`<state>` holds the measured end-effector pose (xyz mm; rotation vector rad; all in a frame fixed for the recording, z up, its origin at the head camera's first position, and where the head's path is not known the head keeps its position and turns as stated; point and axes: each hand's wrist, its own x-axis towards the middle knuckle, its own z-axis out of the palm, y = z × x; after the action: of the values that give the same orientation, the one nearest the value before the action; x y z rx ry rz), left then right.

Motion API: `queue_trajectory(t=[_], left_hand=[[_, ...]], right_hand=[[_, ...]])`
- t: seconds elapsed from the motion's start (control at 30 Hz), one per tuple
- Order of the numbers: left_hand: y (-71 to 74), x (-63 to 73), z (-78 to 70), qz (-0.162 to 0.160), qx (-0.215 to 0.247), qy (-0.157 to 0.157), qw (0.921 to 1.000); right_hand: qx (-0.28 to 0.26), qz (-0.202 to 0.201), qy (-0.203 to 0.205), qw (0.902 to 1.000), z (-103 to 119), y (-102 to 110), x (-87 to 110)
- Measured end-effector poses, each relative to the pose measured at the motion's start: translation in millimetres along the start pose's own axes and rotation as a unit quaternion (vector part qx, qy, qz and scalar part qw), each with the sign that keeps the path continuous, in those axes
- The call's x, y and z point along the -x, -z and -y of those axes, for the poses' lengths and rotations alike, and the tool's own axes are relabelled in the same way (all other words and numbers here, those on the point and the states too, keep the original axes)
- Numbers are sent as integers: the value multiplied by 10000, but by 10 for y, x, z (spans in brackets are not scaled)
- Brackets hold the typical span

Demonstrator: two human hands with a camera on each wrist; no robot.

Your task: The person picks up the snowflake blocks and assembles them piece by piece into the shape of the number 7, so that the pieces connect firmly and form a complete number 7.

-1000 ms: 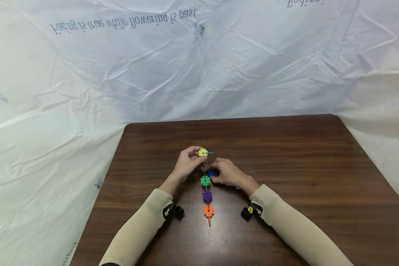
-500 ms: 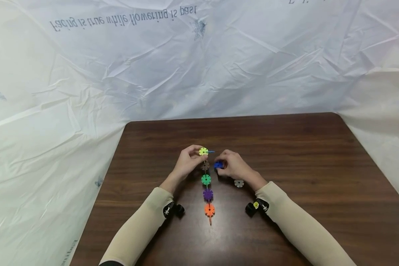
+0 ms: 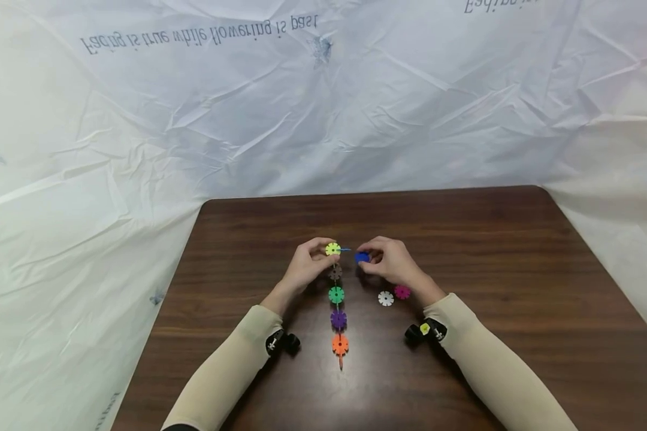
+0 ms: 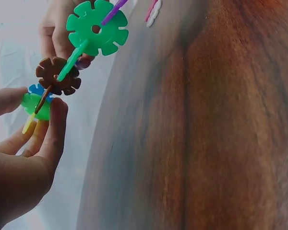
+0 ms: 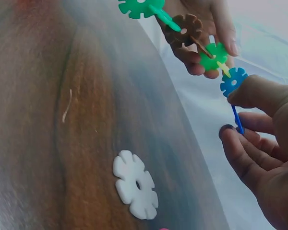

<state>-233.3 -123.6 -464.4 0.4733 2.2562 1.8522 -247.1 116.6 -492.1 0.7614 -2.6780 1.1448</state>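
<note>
My left hand (image 3: 306,263) pinches the yellow-green notched disc (image 3: 332,248) near the far end of a chain of interlocking snowflake discs. Toward me the chain continues with brown (image 3: 335,272), green (image 3: 336,294), purple (image 3: 338,319) and orange (image 3: 340,344) discs. A light blue disc (image 5: 234,82) is joined to the yellow-green one, seen edge-on from the head. Just right of it, my right hand (image 3: 393,261) holds a dark blue disc (image 3: 362,257) between thumb and fingers. In the right wrist view this disc appears edge-on; whether it touches the light blue one is unclear.
Near my right wrist, a white disc (image 3: 386,299) and a pink disc (image 3: 402,291) lie side by side on the brown wooden table (image 3: 490,269). A pale printed sheet (image 3: 356,120) hangs behind the table's far edge.
My right hand has moved right and away from me with the dark blue disc, uncovering the white and pink discs. My left hand stays nearly in place on the yellow-green disc.
</note>
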Motion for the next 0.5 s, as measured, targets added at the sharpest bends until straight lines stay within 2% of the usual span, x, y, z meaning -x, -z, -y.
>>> queue_trajectory(t=[0.2,0.43,0.5], left_hand=[[-5,-2,-2,89,0,41,10000],[-18,-118,254,47,23,30,10000],[-23,-120,283,22,18,15,10000]], right_hand=[[-4,-218,133,9997,19,34,-17],[-57,-353,111,9993,41,43,-36],[-71,-382,86,9992,43,43,-38]])
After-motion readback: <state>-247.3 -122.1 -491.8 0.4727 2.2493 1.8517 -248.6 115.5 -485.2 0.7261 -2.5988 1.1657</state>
